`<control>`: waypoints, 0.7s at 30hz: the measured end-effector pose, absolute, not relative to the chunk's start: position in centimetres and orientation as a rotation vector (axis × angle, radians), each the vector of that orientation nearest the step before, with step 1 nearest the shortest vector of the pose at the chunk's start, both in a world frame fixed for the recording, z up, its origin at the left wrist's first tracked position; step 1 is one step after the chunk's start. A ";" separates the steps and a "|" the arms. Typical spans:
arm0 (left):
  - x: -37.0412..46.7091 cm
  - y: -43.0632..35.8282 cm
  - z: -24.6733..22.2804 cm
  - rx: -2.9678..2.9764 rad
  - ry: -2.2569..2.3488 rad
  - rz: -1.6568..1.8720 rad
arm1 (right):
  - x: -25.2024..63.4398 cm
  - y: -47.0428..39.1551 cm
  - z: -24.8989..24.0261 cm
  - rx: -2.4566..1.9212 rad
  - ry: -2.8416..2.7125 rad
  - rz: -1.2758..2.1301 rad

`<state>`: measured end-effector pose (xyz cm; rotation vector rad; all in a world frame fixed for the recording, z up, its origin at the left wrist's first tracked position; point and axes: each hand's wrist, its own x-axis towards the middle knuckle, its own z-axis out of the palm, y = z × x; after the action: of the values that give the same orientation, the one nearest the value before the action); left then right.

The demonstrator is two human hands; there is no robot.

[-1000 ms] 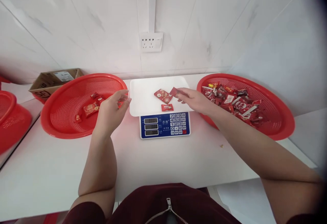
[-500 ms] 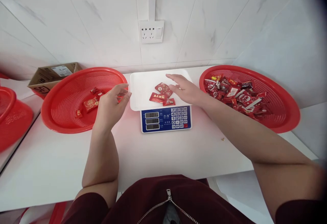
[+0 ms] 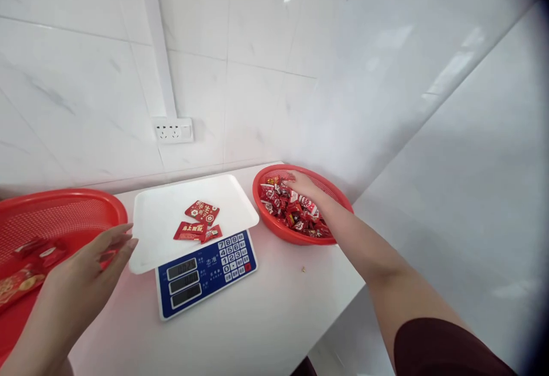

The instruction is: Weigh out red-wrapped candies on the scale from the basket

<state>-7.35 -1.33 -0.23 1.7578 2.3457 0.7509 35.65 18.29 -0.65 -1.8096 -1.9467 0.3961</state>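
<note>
My right hand [image 3: 302,184] is over the red basket [image 3: 343,200] on the right, its fingers stretched out at the heap of red-wrapped candies [image 3: 295,207]. No candy shows clearly in its grasp. My left hand [image 3: 81,281] hovers between the left red basket [image 3: 92,196] and the scale's white tray [image 3: 158,207], thumb and fingers apart with nothing visible in them. On that tray lie a patterned red packet [image 3: 203,212], a flat red packet with gold lettering [image 3: 189,231] and a smaller red candy [image 3: 213,233]. The digital scale [image 3: 208,273] has a blue panel.
Several red packets [image 3: 21,284] lie inside the left basket. A tiny gold scrap [image 3: 303,269] is on the white table [image 3: 274,301] in front of the right basket. Tiled wall [image 3: 257,78] with a socket [image 3: 174,130] rises behind, and another wall stands at the right.
The view has swung to the right. My right hand has moved from above the tray to the candies in the right basket. My left hand stays near the tray's left edge.
</note>
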 end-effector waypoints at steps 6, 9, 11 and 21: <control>-6.5 -1.6 0.5 1.754 2.327 0.659 | 34.0 18.8 -3.6 -1.692 -2.250 0.352; -6.1 -1.5 0.7 1.779 2.303 0.636 | 32.8 18.9 -4.8 -1.657 -2.405 0.285; -6.1 -1.4 0.6 1.798 2.301 0.642 | 32.4 18.7 -5.1 -1.657 -2.462 0.251; -5.8 -1.1 0.4 1.802 2.270 0.596 | 35.3 15.6 -2.7 -1.632 -2.471 0.628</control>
<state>-5.84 -1.12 0.42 1.8016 2.2700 0.5963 35.34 15.55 -2.74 -1.6318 -2.4708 0.6281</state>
